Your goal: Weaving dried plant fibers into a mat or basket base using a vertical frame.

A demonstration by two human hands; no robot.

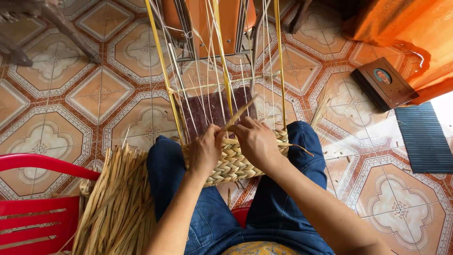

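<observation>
— Head view: where's the basket?
— The basket (236, 160) rests on the lap, between the knees, its thin stakes (219, 52) running up and away from the person.
— And the hands?
— The left hand (204, 152) is curled on the woven rim. The right hand (256, 141) pinches a straw strand (238, 114) that slants up and right from the fingers; the right is nearer to it.
— Anything else?
— A straw bundle (118, 203) lies left of the leg, beside a red chair (33, 208).

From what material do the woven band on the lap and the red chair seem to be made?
Woven band: likely dried plant fibre such as straw or rush, matte tan, in braided rows; both hands, left hand and right hand, rest on it. Red chair: probably moulded plastic, smooth and glossy.
</observation>
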